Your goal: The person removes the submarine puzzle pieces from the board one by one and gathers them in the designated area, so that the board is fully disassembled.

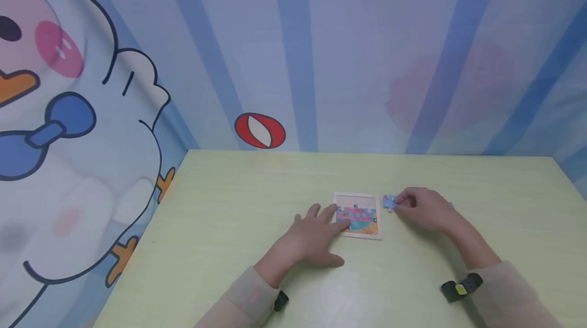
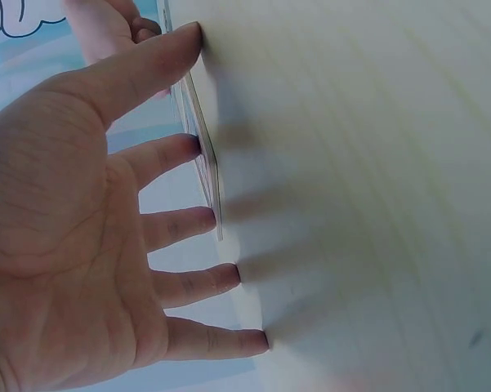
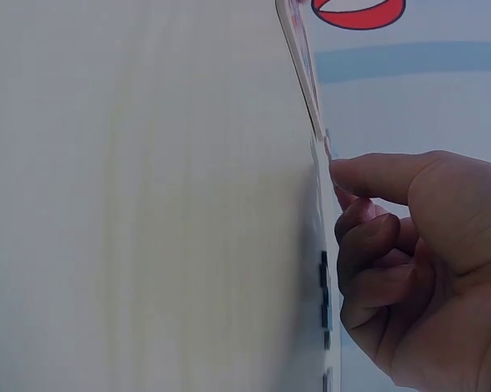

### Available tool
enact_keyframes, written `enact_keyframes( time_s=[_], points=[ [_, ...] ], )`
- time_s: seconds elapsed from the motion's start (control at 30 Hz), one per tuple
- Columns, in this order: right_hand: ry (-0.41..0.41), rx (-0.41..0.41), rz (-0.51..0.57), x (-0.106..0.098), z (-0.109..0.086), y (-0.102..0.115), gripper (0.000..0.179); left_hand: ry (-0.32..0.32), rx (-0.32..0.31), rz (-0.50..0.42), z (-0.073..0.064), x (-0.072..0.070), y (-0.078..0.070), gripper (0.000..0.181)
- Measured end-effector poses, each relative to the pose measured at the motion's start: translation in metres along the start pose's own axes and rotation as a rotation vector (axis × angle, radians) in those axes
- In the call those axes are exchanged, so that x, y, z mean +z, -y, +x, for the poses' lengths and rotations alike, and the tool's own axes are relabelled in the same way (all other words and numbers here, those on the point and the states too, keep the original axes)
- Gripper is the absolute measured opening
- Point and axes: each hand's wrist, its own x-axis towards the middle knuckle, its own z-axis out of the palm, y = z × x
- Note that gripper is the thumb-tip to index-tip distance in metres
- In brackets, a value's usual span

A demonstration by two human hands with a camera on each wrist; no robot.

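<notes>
A square jigsaw puzzle tray with a pale frame lies on the table, its lower part filled with a pink, teal and orange picture and its upper part bare. My left hand is spread over its left side, fingertips on the frame and the assembled pieces; in the left wrist view the fingers are straight. Just right of the tray, my right hand pinches a blue and pink puzzle piece between thumb and index finger, close over the table. The right wrist view shows the other fingers curled in.
More puzzle pieces lie flat on the table beyond the right hand, mostly hidden behind it in the head view. The pale yellow table meets a striped blue backdrop at its far edge. A cartoon bird is printed on the left.
</notes>
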Motion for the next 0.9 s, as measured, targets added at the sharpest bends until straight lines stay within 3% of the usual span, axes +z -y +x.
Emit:
enact_keyframes(
  time_s=[0.53,0.9],
  points=[
    [0.045,0.011,-0.024,-0.011,-0.008,-0.010,0.021,0.003,-0.001,-0.009,-0.004,-0.004,-0.002,0.084],
    [0.012,0.058,-0.002,-0.018,-0.014,-0.009,0.026,0.002,0.005,-0.004,-0.002,0.000,0.001,0.085]
  ],
)
